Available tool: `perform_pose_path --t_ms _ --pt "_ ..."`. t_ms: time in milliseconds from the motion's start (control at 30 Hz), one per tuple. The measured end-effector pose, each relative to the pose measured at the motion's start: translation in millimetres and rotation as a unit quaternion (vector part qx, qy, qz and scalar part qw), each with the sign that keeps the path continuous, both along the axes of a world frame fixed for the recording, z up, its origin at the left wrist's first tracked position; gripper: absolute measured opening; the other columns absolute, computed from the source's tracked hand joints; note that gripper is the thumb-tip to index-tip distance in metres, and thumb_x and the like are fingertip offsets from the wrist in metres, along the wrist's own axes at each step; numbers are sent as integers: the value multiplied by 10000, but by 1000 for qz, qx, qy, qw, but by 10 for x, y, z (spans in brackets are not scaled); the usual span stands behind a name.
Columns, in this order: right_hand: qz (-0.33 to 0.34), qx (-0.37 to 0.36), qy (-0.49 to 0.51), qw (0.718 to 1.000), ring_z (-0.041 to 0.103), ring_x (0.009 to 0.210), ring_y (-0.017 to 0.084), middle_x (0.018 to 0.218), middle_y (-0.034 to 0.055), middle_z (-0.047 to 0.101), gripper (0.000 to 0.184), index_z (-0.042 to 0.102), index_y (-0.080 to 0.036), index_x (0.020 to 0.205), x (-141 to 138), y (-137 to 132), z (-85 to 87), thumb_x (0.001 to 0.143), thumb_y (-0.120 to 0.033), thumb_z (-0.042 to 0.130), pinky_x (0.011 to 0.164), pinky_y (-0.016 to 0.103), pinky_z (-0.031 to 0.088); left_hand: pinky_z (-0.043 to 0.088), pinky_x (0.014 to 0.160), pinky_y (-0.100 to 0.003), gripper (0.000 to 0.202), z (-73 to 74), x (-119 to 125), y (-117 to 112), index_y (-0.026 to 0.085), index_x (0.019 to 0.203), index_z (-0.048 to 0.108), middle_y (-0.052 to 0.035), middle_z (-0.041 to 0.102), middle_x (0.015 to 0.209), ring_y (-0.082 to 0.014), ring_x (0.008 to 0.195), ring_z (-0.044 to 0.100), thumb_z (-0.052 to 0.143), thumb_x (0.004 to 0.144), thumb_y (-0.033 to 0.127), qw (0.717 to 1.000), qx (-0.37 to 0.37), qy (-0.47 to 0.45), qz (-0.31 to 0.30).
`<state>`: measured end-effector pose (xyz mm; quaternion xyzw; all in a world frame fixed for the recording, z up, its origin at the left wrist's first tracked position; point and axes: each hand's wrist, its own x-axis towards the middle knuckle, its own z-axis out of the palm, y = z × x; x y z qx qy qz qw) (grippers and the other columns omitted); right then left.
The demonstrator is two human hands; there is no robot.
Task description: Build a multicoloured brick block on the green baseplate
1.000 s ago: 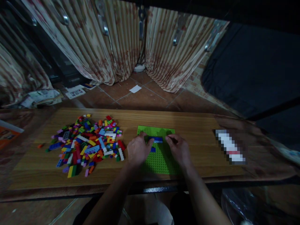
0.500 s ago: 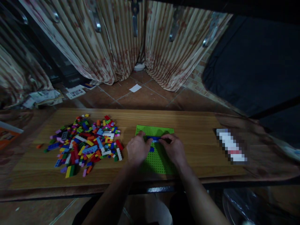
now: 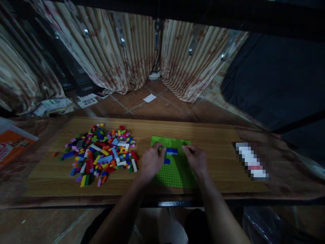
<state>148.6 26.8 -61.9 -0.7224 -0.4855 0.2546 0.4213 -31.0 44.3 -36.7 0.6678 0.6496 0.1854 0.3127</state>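
A green studded baseplate (image 3: 175, 176) lies on the wooden board in front of me. On its upper half sits a long blue brick (image 3: 172, 151), with a lighter blue strip along its near side. A small blue brick (image 3: 167, 161) is fixed below it. My left hand (image 3: 153, 162) rests over the plate's left edge, thumb and index finger closed at the long brick's left end and partly covering it. To the right of that brick, apart from it, my right hand (image 3: 195, 159) hovers over the plate with thumb and forefinger slightly parted, nothing visible between them.
A heap of mixed coloured bricks (image 3: 101, 152) spreads over the left of the wooden board (image 3: 215, 135). An orange and white package (image 3: 15, 142) lies at the far left. A blurred-out pale object (image 3: 251, 161) is at the right end. Curtains (image 3: 137, 57) hang beyond.
My right hand has let go of the long blue brick and drawn away to the right. The left hand stays at its left end. The whole view has shifted slightly.
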Motion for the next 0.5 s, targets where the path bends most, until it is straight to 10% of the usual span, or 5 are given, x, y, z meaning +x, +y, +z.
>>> perform_pose_path --t_ms 167,500 --pt "-59 65 47 995 598 637 185 673 44 679 371 687 -149 746 -81 7 114 762 -508 594 632 301 440 430 618 -229 302 -51 -205 45 163 1058 646 -31 671 757 -144 678 603 462 892 336 986 50 -154 42" --pt "84 59 -60 993 622 796 207 842 63 682 333 680 -185 819 -658 -42 141 813 -495 561 728 319 455 463 591 -239 280 16 -266 -138 203 1045 651 -5 665 724 -129 605 581 457 898 340 957 101 -261 73"
